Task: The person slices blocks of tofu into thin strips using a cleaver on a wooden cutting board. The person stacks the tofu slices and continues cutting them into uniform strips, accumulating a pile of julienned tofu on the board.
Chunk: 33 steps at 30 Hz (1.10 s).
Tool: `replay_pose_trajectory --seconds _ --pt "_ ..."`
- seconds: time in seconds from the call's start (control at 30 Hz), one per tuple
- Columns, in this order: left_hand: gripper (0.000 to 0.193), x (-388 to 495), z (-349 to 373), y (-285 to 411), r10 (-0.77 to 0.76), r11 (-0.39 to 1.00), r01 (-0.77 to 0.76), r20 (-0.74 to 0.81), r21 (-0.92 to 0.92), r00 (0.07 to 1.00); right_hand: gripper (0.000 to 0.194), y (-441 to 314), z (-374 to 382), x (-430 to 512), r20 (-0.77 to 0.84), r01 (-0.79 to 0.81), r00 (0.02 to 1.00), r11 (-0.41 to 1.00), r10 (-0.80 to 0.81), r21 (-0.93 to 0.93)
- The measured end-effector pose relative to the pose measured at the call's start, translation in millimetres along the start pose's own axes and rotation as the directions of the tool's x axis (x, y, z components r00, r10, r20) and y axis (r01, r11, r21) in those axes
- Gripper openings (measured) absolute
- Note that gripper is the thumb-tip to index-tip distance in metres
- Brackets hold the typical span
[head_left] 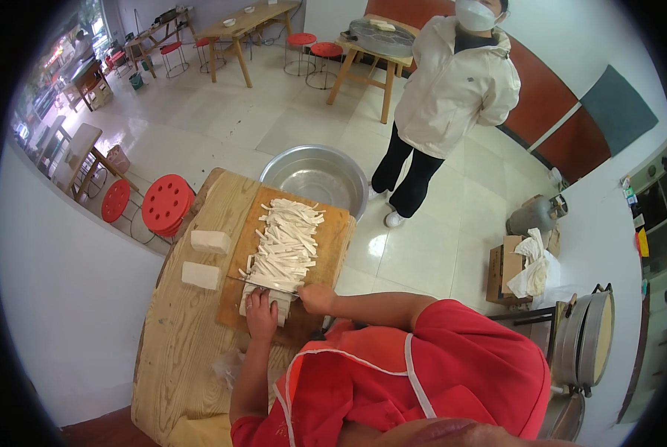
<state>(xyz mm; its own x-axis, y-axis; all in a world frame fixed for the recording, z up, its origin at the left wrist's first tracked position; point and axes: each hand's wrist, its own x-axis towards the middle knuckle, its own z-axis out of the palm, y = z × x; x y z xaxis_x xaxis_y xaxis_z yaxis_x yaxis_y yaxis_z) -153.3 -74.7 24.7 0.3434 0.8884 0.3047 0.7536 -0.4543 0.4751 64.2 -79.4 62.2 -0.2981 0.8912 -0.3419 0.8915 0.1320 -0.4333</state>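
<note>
My right hand (316, 299) grips a knife (262, 285), its thin blade lying crosswise over a pale layered food stack (282, 309), perhaps dough or bean curd sheets. On the near part of this stack rest the fingers of my left hand (262, 317), close behind the blade and holding the stack down. Beyond the knife, a long heap of pale cut strips (288, 240) covers much of the wooden cutting board (330, 237). To the left, two pale blocks (210, 241) lie on the wooden table (191, 318). The knife's handle is hidden in my right hand.
A large metal basin (316, 176) stands past the board's far edge. Near it is a person (450, 89) in a white jacket and mask. Red stools (168, 204) are left of the table. A plastic bag (230, 366) lies near my left forearm. A gas cylinder (531, 215) stands right.
</note>
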Motion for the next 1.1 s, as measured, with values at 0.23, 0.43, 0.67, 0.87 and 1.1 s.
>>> replay_pose_trajectory --seconds 0.23,0.43,0.67,0.87,1.1 --pt "0.04 -0.6 2.3 -1.8 -0.004 1.0 0.004 -0.004 0.001 1.0 0.021 -0.5 -1.0 0.5 0.042 -0.032 0.999 0.999 0.032 0.001" --pt "0.043 -1.4 1.3 -2.2 0.0 1.0 0.0 -0.019 0.023 1.0 0.023 2.0 1.2 2.3 0.016 0.005 1.0 1.0 -0.005 -0.012" --pt "0.029 3.8 -17.6 1.4 -0.118 0.991 0.125 0.126 -0.05 0.985 0.017 6.8 7.2 4.8 0.039 -0.011 0.999 0.998 0.014 -0.065" --pt "0.02 30.2 -64.0 23.2 0.011 0.999 -0.002 -0.206 0.042 0.979 0.021 9.5 7.0 5.2 0.004 0.07 0.998 0.996 -0.07 -0.063" --pt "0.02 71.3 -70.3 27.3 0.118 0.96 -0.192 0.328 0.205 0.937 0.023 7.7 -1.1 4.5 0.057 0.033 0.998 0.999 -0.033 0.005"
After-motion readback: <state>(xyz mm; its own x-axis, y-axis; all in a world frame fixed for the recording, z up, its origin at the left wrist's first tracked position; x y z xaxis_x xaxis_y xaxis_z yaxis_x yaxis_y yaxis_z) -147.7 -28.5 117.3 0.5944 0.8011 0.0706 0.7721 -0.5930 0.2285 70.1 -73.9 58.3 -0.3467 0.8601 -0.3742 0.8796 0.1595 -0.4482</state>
